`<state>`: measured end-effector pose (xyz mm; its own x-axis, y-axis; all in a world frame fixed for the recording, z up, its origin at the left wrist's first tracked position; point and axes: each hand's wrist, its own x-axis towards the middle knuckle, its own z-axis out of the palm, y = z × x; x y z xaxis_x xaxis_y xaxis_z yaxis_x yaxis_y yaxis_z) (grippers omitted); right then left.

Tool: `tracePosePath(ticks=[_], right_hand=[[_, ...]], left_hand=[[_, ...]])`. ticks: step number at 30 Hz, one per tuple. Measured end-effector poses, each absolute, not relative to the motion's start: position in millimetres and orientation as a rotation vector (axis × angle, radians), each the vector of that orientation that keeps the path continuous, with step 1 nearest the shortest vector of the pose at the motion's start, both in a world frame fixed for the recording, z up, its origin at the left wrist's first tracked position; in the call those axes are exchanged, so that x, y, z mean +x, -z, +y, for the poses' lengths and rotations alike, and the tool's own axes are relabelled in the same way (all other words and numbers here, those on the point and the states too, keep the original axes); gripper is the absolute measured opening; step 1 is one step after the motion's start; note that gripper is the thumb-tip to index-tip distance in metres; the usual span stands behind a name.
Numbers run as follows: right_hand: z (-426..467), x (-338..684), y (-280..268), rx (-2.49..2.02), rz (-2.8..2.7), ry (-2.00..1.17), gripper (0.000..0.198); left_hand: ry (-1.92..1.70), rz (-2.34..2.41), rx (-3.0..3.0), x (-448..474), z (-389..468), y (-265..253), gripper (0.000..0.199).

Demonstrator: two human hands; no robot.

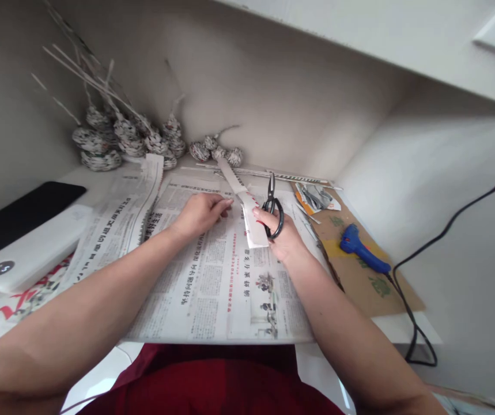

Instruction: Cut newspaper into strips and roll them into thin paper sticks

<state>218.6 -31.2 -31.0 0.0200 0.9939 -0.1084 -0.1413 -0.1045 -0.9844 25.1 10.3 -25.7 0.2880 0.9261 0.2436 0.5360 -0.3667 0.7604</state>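
Note:
My right hand (284,233) is closed, with black-handled scissors (271,202) in it, blades pointing away from me. Its thumb presses on a folded newspaper strip (254,230), whose narrow end runs up and left toward the wall. To the left of the strip, my left hand (201,214) has thumb and fingertips pinched together; whether anything thin is between them cannot be made out. Under both hands lie spread newspaper sheets (208,271). Another cut newspaper strip (154,173) lies farther left on the sheets.
Several woven paper gourds (130,135) stand at the back left, stems upright. Thin paper rods (282,174) lie along the wall. At right, a blue glue gun (363,249) with a black cord rests on cardboard (355,294). A white box-shaped device (35,251) sits left.

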Motion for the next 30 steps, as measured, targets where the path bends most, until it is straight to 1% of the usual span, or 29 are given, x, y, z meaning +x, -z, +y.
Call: tracePosePath(ticks=[2, 3, 5, 6, 9, 11, 12, 15, 18, 21, 22, 27, 30], right_hand=[[-31, 219, 33, -1.165, -0.998, -1.370, 0.033], [-32, 218, 33, -1.159, -0.982, -1.382, 0.033], [-32, 218, 34, -1.159, -0.962, -1.381, 0.032], [-32, 217, 34, -1.153, -0.957, -1.378, 0.031], [-34, 215, 31, -1.108, -0.978, -1.384, 0.028], [-37, 213, 29, -1.089, -1.005, -1.410, 0.026], [-38, 212, 29, -1.088, -1.014, -1.424, 0.025], [-39, 210, 29, -1.100, -1.030, -1.434, 0.025], [-39, 210, 30, -1.127, -1.034, -1.440, 0.024], [-40, 210, 31, -1.148, -1.049, -1.453, 0.024], [-40, 209, 31, -1.157, -1.067, -1.448, 0.024], [-46, 205, 29, -1.230, -1.198, -1.390, 0.028], [-47, 203, 28, -1.239, -1.230, -1.364, 0.027]], left_hand=[[-0.869, 1.226, 1.823, 26, 11, 27, 0.043], [-0.841, 1.184, 1.703, 27, 12, 28, 0.039], [-0.775, 1.107, 1.447, 28, 12, 28, 0.024], [-0.741, 1.065, 1.325, 29, 11, 28, 0.022], [-0.673, 0.948, 1.045, 30, 9, 26, 0.028], [-0.686, 0.913, 0.947, 31, 7, 23, 0.035], [-0.707, 0.908, 0.914, 31, 7, 22, 0.034], [-0.821, 0.860, 0.806, 31, 9, 20, 0.020], [-0.908, 0.773, 0.660, 30, 14, 19, 0.025], [-0.931, 0.774, 0.641, 30, 16, 19, 0.037], [-0.954, 0.798, 0.674, 30, 15, 19, 0.038], [-1.084, 0.889, 0.911, 32, 10, 19, 0.020], [-1.083, 0.891, 0.937, 32, 8, 18, 0.013]])
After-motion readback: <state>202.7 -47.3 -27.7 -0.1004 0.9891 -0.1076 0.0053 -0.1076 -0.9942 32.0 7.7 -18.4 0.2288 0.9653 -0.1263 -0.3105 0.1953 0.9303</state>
